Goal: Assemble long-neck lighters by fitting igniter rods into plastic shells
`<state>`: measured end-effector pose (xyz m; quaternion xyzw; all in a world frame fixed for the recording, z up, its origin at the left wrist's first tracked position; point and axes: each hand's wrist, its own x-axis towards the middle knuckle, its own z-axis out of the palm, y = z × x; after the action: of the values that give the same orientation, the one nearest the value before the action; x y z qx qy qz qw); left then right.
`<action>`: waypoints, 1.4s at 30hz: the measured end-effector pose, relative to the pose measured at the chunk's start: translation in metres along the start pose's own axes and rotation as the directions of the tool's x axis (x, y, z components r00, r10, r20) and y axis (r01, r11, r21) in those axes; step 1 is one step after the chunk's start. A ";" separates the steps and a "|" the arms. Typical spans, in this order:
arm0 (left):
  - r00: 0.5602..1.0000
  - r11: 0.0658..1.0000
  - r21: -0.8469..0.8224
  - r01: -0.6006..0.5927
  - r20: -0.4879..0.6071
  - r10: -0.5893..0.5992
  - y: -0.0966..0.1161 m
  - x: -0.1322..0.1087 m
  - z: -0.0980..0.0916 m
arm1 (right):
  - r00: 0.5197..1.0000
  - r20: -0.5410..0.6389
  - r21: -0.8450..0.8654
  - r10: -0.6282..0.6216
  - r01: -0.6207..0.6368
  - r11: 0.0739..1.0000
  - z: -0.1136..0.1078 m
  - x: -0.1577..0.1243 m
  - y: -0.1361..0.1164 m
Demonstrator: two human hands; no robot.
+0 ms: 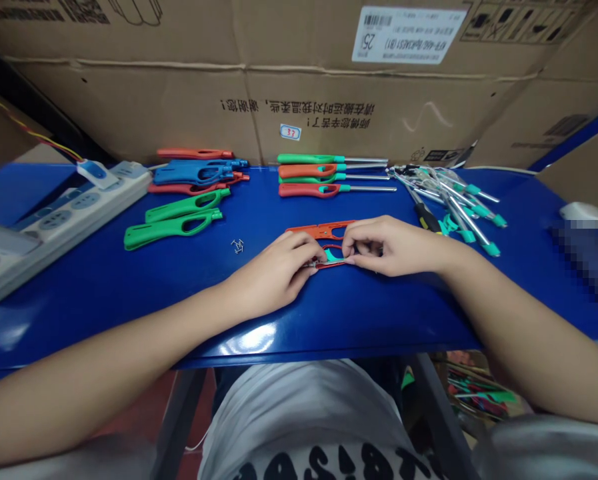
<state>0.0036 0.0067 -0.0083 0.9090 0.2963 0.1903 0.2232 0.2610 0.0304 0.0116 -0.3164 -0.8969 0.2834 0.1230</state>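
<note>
Orange lighter shell (323, 231) pinched between left hand (279, 273) and right hand (393, 247), fingers curled, palms down.

Four lighters (329, 175), two green shells (179, 217)

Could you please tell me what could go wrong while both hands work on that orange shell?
The teal trigger, pinched between the left hand and right hand at the orange shell, could slip out of place. The small metal part lying loose on the blue table could easily get brushed away.
</note>
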 end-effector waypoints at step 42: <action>0.998 0.999 -0.014 -0.051 -0.027 0.050 -0.001 0.000 0.001 | 0.988 0.036 -0.194 -0.152 0.156 0.968 0.002 0.001 -0.007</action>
<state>0.0036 0.0070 -0.0093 0.9119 0.2748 0.2103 0.2208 0.2554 0.0257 0.0141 -0.2533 -0.9436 0.1863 0.1035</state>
